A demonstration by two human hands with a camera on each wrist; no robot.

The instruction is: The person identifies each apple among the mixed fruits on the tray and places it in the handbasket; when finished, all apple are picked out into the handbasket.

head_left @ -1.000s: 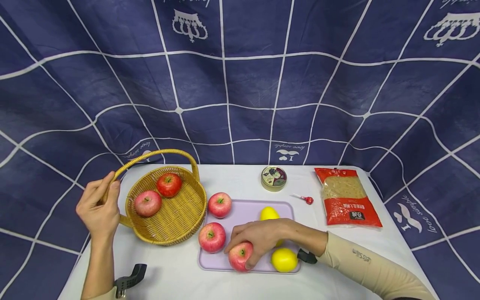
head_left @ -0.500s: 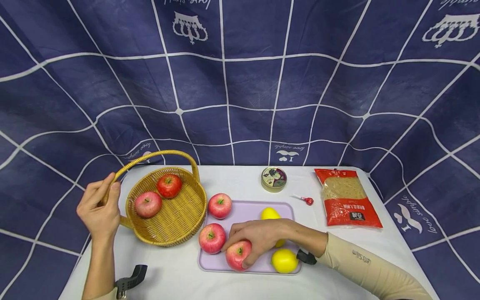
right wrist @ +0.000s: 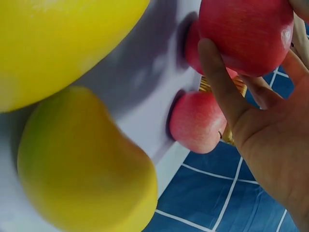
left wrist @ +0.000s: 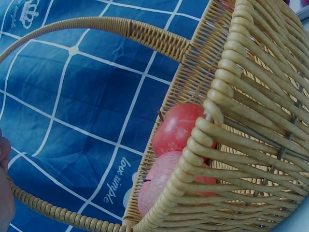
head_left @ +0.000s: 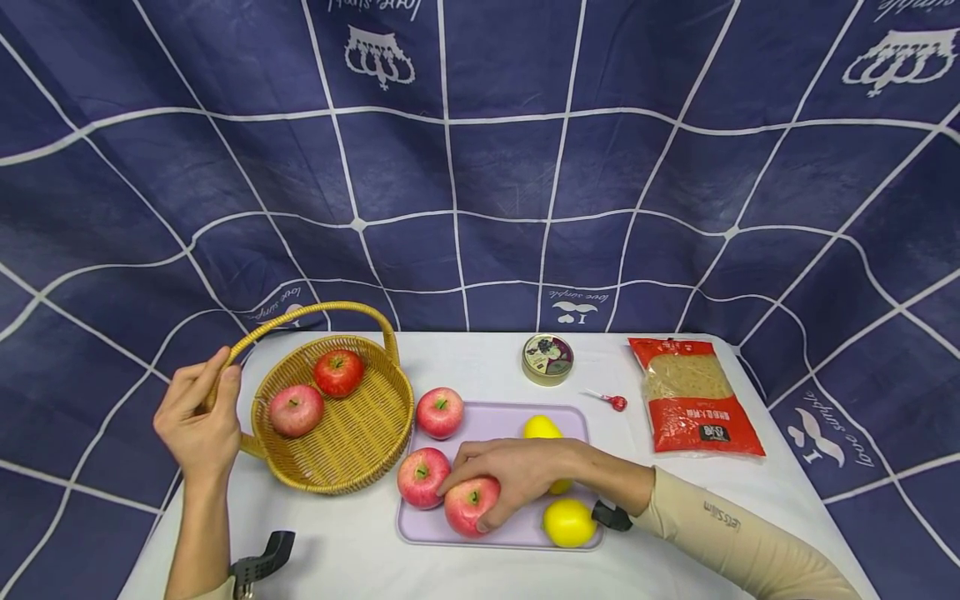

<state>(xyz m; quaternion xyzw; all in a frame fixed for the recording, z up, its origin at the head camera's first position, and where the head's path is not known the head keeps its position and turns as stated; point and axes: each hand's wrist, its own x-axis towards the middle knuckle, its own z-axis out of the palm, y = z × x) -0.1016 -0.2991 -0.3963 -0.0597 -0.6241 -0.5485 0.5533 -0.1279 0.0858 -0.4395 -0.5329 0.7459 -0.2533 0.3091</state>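
My left hand [head_left: 198,417] grips the arched handle [head_left: 330,307] of a yellow wicker basket [head_left: 360,433], where a pink apple [head_left: 296,409] and a redder apple [head_left: 339,372] lie. With thumb and fingers, my right hand [head_left: 517,475] holds an apple [head_left: 471,505] over the front of a lilac tray [head_left: 517,417]. In the right wrist view the held apple [right wrist: 246,34] sits between thumb and fingers. Left of it, a second apple [head_left: 423,477] is on the tray, and another apple [head_left: 440,412] lies at the tray's back left corner.
On the tray's right are a lemon [head_left: 568,522] and a mango [right wrist: 87,164], partly hidden by the right hand in the head view. Behind the tray stand a round tin [head_left: 547,359] and a lollipop [head_left: 617,402]. A red food packet [head_left: 697,396] lies at the right.
My right hand has shifted slightly left with its apple, bringing it closer to the neighbouring apple. The left hand and basket stay in place.
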